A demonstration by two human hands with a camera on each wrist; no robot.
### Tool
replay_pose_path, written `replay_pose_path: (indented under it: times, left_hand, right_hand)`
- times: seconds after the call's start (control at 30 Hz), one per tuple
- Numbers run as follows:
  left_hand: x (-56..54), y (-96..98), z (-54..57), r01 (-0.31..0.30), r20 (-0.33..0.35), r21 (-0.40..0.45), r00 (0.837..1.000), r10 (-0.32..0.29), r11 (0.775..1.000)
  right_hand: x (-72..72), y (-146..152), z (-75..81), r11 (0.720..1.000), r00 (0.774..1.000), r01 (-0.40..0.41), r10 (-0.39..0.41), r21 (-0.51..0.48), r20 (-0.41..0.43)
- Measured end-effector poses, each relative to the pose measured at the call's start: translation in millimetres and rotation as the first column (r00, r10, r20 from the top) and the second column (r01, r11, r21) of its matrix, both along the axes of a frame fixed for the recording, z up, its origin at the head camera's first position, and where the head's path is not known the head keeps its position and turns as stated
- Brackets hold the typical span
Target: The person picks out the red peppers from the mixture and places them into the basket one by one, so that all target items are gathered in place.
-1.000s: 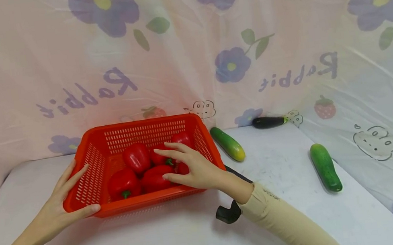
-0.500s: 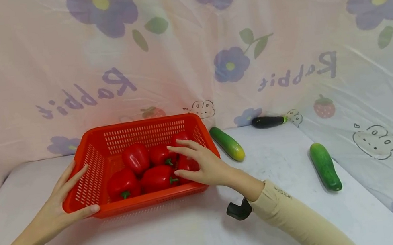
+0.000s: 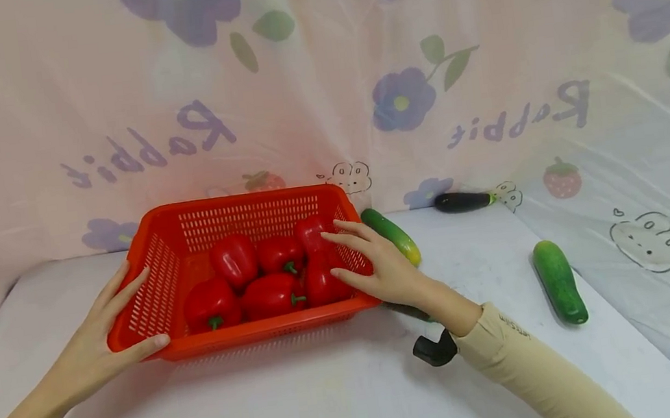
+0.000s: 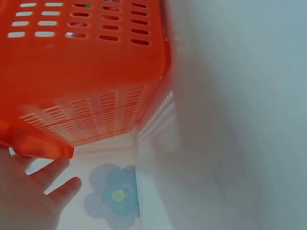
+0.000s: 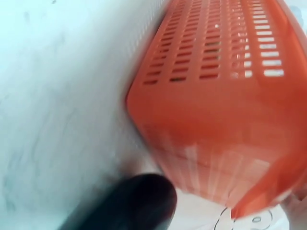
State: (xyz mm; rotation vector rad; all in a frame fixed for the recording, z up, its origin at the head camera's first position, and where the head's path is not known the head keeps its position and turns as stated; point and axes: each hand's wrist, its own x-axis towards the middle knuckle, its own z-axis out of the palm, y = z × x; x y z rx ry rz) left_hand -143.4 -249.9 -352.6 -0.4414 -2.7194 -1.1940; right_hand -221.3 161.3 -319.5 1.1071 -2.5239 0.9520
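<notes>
Several red bell peppers (image 3: 273,295) lie in the right and middle part of a red plastic basket (image 3: 316,316) with slotted walls. My left hand (image 3: 101,339) rests against the basket's left end, its fairly straight fingers along the side and its thumb on the front rim. At the right end, my right hand (image 3: 381,266) is spread over the rim, fingers reaching above the nearest peppers without holding one. The left wrist view shows left fingertips (image 4: 65,191) beside the rim. Only a small part of the right hand shows in the right wrist view.
A yellow-tipped cucumber (image 3: 397,236) lies behind the right hand, and another cucumber (image 3: 559,283) near the table's right edge. An eggplant (image 3: 463,202) lies at the back. A dark elongated vegetable (image 3: 407,312) is partly hidden under the right wrist. A patterned curtain (image 3: 296,89) hangs behind.
My right hand has moved right, from above the peppers to the basket's right rim, uncovering more peppers. My left hand stays at the left end. The head view has shifted slightly.
</notes>
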Motion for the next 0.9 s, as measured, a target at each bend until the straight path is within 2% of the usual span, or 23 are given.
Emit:
replay_pose_path:
  times: [0.3, 0.63, 0.9]
  left_hand:
    - [-0.4, 1.6, 4.3, -0.009, -0.004, -0.032, 1.000, 0.009, 0.999]
    - [1.7, 2.3, 4.6, -0.011, -0.003, -0.044, 1.000, 0.011, 0.999]
    - [2.2, 2.2, 3.9, -0.015, -0.012, -0.039, 1.000, 0.015, 0.999]
  right_hand:
    - [0.9, 19, 0.3, 0.997, 0.996, 0.063, -0.065, -0.033, -0.061]
    - [1.5, 34, -3.7, 0.997, 0.997, 0.076, -0.076, -0.013, -0.012]
    - [3.3, 39, -7.0, 0.996, 0.996, 0.087, -0.087, 0.001, -0.019]
